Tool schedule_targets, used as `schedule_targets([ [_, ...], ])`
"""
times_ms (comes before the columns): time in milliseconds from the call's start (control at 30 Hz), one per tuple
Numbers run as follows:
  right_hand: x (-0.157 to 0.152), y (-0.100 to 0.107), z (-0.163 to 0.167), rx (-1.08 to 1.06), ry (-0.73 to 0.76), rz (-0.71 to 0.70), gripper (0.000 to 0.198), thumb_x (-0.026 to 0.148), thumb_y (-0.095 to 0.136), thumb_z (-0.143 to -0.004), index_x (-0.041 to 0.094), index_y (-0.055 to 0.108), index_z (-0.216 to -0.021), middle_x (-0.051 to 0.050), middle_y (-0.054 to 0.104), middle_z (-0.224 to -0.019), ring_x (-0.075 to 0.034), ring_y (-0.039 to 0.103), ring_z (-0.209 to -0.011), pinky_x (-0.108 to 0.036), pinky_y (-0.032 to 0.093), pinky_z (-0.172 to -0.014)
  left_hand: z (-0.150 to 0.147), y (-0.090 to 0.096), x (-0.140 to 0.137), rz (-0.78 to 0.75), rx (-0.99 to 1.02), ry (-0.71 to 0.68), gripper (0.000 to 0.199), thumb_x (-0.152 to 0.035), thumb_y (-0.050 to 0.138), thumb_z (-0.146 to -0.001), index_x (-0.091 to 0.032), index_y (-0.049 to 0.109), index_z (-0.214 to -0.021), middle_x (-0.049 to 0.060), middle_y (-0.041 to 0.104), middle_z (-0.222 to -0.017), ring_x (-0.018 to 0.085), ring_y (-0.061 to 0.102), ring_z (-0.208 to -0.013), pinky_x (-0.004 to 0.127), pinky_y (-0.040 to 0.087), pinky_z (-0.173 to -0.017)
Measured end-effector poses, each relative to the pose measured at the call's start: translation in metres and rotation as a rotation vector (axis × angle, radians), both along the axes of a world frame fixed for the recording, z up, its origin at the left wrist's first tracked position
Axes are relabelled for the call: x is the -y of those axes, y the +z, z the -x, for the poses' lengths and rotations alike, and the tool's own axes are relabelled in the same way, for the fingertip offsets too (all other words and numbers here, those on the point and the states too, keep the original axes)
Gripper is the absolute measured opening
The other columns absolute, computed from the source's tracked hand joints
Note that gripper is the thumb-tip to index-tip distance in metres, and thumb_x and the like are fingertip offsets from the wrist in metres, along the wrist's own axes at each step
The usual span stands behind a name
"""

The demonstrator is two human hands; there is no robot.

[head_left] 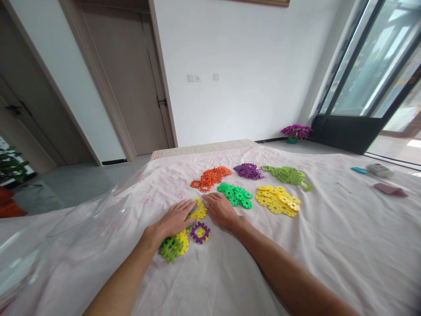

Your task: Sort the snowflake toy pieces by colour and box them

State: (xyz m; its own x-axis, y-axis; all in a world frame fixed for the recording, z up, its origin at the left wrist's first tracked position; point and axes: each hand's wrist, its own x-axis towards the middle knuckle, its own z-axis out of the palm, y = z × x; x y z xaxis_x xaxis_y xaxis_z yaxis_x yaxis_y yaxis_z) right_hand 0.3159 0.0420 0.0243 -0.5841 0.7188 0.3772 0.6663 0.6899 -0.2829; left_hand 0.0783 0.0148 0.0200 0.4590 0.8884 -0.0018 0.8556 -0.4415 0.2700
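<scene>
My left hand (176, 218) lies palm down with its fingers stretched out over a mixed group of plastic interlocking pieces, partly covering them. Around it show yellow notched discs (200, 211), a light green square lattice piece (171, 249) and a purple square frame piece (200, 232) with yellow beneath it. Flat on the cloth, my right hand (221, 210) has its fingers extended beside the yellow discs, just left of a pile of green notched discs (235, 194). Neither hand grips anything that I can see; what lies under the palms is hidden.
Farther back are piles of orange pieces (212, 176), purple pieces (249, 171) and light green pieces (291, 175). A yellow disc pile (278, 200) sits to the right. Clear plastic (88, 210) lies at the left. A pink item (390, 189) rests on the wrinkled tablecloth (345, 245).
</scene>
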Motion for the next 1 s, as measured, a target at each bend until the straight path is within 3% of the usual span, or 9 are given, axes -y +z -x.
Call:
schedule_targets([
  [167, 0.003, 0.000, 0.003, 0.078, 0.012, 0.002, 0.034, 0.040, 0.053, -0.098, 0.022, 0.064, -0.126, -0.008, 0.069, -0.119, -0.023, 0.054, -0.115, -0.036, 0.035, -0.097, 0.019, -0.003, 0.018, -0.038, 0.132, 0.160, 0.055, -0.051, 0.038, -0.097, -0.025, 0.052, -0.143, 0.007, 0.042, -0.156, 0.025, 0.034, -0.147, 0.046, 0.024, -0.121],
  [300, 0.003, 0.002, 0.002, 0.067, 0.030, 0.021, 0.038, 0.049, 0.064, -0.091, 0.024, 0.069, -0.119, -0.007, 0.071, -0.109, -0.024, 0.056, -0.107, -0.034, 0.037, -0.091, 0.034, -0.006, 0.021, -0.046, 0.444, 0.251, 0.054, -0.053, 0.034, -0.098, -0.022, 0.064, -0.130, 0.007, 0.056, -0.145, 0.022, 0.048, -0.138, 0.038, 0.031, -0.118],
  [433, 0.001, 0.003, 0.002, 0.019, 0.001, 0.065, 0.041, 0.042, 0.074, -0.083, 0.022, 0.070, -0.119, -0.007, 0.070, -0.103, -0.023, 0.057, -0.101, -0.032, 0.040, -0.087, 0.055, -0.016, 0.015, -0.112, 0.720, 0.480, 0.054, -0.054, 0.033, -0.097, -0.019, 0.068, -0.119, 0.006, 0.071, -0.125, 0.021, 0.062, -0.121, 0.034, 0.043, -0.109],
  [533, -0.001, 0.000, 0.003, -0.073, 0.029, 0.144, 0.029, 0.032, 0.073, -0.083, 0.021, 0.073, -0.110, -0.005, 0.070, -0.100, -0.020, 0.060, -0.096, -0.028, 0.042, -0.082, 0.066, -0.025, 0.011, -0.194, 0.700, 0.557, 0.048, -0.052, 0.039, -0.094, -0.021, 0.070, -0.114, 0.005, 0.073, -0.121, 0.022, 0.064, -0.118, 0.033, 0.046, -0.105],
  [667, -0.011, 0.001, -0.006, -0.202, 0.037, 0.203, 0.015, 0.024, 0.065, -0.086, 0.019, 0.074, -0.097, -0.003, 0.071, -0.094, -0.016, 0.062, -0.086, -0.024, 0.042, -0.075, 0.066, -0.026, 0.012, -0.215, 0.558, 0.517, 0.043, -0.047, 0.041, -0.093, -0.023, 0.071, -0.110, 0.004, 0.073, -0.120, 0.022, 0.064, -0.116, 0.032, 0.046, -0.103],
  [833, -0.032, 0.022, -0.050, -0.186, -0.220, 0.132, 0.022, 0.029, 0.055, -0.092, 0.019, 0.074, -0.093, -0.005, 0.072, -0.094, -0.018, 0.063, -0.087, -0.025, 0.041, -0.074, 0.063, -0.025, 0.013, -0.259, 0.475, 0.466, 0.037, -0.039, 0.041, -0.091, -0.023, 0.072, -0.106, 0.004, 0.073, -0.116, 0.021, 0.065, -0.112, 0.033, 0.047, -0.103],
  [1000, -0.047, 0.040, -0.112, -0.073, -0.637, 0.187, 0.032, 0.031, 0.054, -0.091, 0.020, 0.070, -0.116, -0.008, 0.074, -0.101, -0.021, 0.066, -0.091, -0.026, 0.041, -0.072, 0.065, -0.029, 0.009, -0.281, 0.455, 0.430, 0.034, -0.038, 0.043, -0.090, -0.024, 0.071, -0.102, 0.004, 0.073, -0.113, 0.021, 0.064, -0.111, 0.035, 0.047, -0.103],
])
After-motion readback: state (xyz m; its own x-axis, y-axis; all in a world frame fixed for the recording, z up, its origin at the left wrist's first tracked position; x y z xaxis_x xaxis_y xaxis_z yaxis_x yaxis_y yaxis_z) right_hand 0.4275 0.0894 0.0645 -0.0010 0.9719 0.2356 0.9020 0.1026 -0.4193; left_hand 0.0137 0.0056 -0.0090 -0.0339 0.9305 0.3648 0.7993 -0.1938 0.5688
